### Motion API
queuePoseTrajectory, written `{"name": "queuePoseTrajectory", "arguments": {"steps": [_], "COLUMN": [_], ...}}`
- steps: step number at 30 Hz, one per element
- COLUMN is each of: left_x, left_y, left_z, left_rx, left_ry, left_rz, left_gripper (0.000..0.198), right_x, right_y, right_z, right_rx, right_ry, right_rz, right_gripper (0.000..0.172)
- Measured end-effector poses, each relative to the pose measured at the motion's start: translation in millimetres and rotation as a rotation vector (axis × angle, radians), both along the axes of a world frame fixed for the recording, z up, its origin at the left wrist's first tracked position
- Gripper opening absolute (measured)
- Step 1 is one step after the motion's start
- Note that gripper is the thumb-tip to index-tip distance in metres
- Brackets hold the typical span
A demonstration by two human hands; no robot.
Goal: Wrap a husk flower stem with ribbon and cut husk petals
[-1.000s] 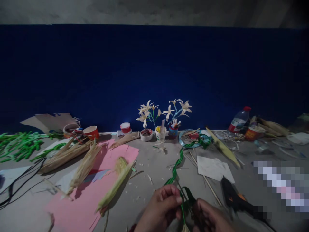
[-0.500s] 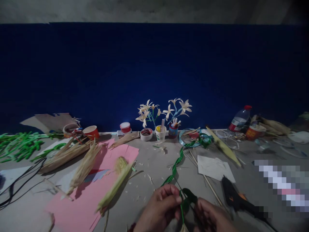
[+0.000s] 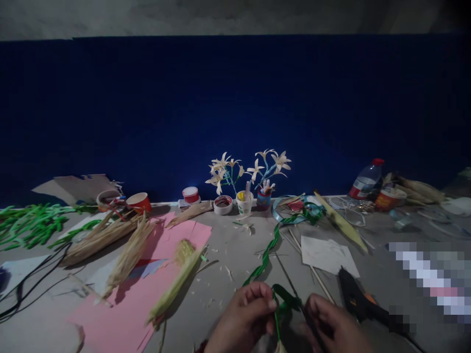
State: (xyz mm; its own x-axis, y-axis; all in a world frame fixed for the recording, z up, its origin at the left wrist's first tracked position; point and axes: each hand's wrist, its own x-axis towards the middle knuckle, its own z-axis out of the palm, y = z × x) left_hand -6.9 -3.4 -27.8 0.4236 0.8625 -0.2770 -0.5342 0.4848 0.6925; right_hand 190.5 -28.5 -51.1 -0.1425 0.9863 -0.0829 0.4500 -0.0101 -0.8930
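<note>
My left hand (image 3: 245, 314) pinches a thin stem wrapped in green ribbon (image 3: 276, 321), and a pale flower (image 3: 280, 347) shows at its lower end, partly cut off by the frame. From these fingers a green ribbon (image 3: 285, 294) loops over to the right. My right hand (image 3: 333, 321) is closed around a slim dark tool (image 3: 288, 276), pointed and scissors-like, which meets the ribbon's loop. Its lower part is shadowed, so the exact kind is unclear. Beyond my left hand, a long twisted green ribbon (image 3: 270, 250) runs up the table to a coil.
A black glue gun (image 3: 362, 301) lies right of my right hand, near white paper (image 3: 327, 255). Corn husks (image 3: 172, 284) rest on pink paper (image 3: 117, 318) at left. Along the back stand cups (image 3: 245, 203), pale flowers (image 3: 221, 171) and a bottle (image 3: 368, 179).
My right hand has shifted slightly right and up with the dark tool, whose tip now reaches farther up the table. The ribbon's loop is stretched wider. My left hand keeps its pinch.
</note>
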Motion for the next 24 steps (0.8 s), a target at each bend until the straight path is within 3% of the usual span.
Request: {"name": "queuePoseTrajectory", "arguments": {"steps": [6, 10, 13, 16, 21, 24], "left_x": [-4, -8, -12, -16, -16, -15], "left_y": [2, 5, 6, 7, 5, 4], "left_z": [0.6, 0.1, 1.4, 5.5, 15.0, 20.0], "left_rx": [0.021, 0.046, 0.054, 0.061, 0.031, 0.017], "left_ry": [-0.076, -0.126, -0.120, -0.111, -0.063, -0.041], "left_rz": [-0.059, -0.118, -0.153, -0.214, -0.353, -0.380], "left_gripper": [0.026, 0.025, 0.022, 0.019, 0.017, 0.020], "right_x": [24, 25, 23, 18, -8, -19], "right_y": [21, 27, 28, 24, 9, 6], "right_z": [-8.1, -8.3, 4.1, 28.5, 73.3, 87.4], "right_rx": [0.184, 0.203, 0.214, 0.234, 0.330, 0.356], "right_ry": [-0.611, -0.682, -0.676, -0.557, 0.023, 0.103], "right_rz": [-0.075, -0.052, 0.003, 0.078, 0.384, 0.401], "right_gripper": [0.005, 0.013, 0.015, 0.007, 0.025, 0.017]}}
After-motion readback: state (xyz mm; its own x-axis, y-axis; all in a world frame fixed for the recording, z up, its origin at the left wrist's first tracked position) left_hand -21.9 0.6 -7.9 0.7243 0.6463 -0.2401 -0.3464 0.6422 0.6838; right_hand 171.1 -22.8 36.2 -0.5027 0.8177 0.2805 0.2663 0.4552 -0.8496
